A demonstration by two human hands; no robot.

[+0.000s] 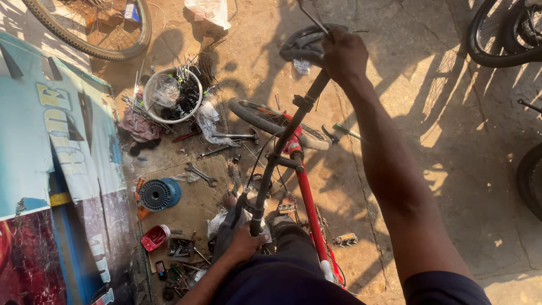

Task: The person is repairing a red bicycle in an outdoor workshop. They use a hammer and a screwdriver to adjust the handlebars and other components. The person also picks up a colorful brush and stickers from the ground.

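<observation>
Looking down at a red bike (309, 209) on a dirt floor. Bike in the middle of the scene, front wheel (271, 120) pointing to the far left, red frame running near, down between the legs.

Left hand (244, 244) near, low in the middle. Fingers closed tight around the near end of the black handlebar (280, 152). Some white rag or plastic bunched up just beside that hand.

Right hand (343, 53) far, at the top of the scene, arm stretched long across the right side. Fingers closed around the far end of the same handlebar. Thin metal brake lever sticking up past the knuckles. Black bike seat (299, 46) lying on the ground just behind that hand.

Left of the bike, lots of small stuff on the ground. White bowl (169, 95) full of little metal bits and black parts, far left. Hammer (240, 136) lying near the front wheel. Silver wrench (200, 174) a bit nearer, on a brown board. Blue round disc (160, 194) beside the board. Small red tub (154, 237) nearer, with more little tools around it. Big printed sheet (51, 169) spread flat along the left edge.

Bike pedal (345, 240) on the ground to the right of the red frame. Another bike wheel (93, 28) lying far left at the top. More dark tires (502, 34) at the far right corner. Long shadows of wheels across the right side of the floor.
</observation>
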